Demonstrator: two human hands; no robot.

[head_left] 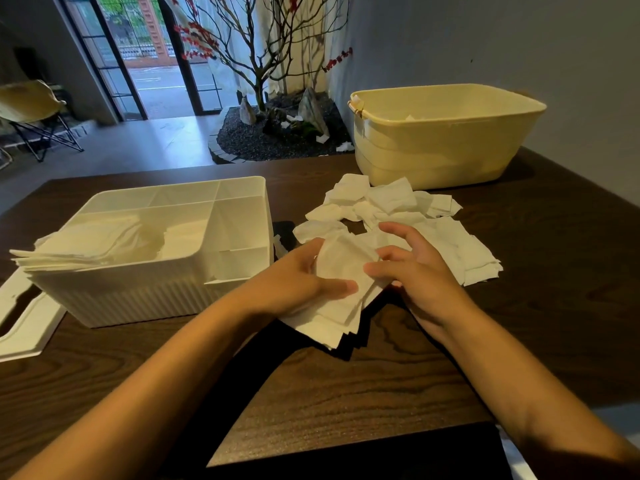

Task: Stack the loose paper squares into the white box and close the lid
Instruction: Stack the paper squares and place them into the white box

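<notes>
Loose white paper squares (pixel 398 216) lay in a scattered heap on the dark wood-grain table (pixel 346 393), to the right of the white ribbed plastic box (pixel 156 299) and just in front of a pale yellow plastic tub (pixel 433 150). A gathered bundle of the same paper squares (pixel 341 306) was held above the table near its middle, its fanned lower edges hanging down toward the person. The left hand (pixel 304 278) gripped this bundle, with its fingers (pixel 308 256) behind the sheets and its thumb pressed across the front. The right hand (pixel 415 268) met the bundle's right edge with its fingers (pixel 384 270) curled, two of them touching the top sheet, while the others arched free above the heap. The box stood open at the left of the table, divided into compartments; its large left compartment held a thick stack of white sheets (pixel 86 247) that spilled out over the left rim. The white flat lid (pixel 24 323) lay on the table beside the box's left front corner. Beyond the table stood an indoor bare-branched tree with red leaves (pixel 263 57) in a gravel bed.
</notes>
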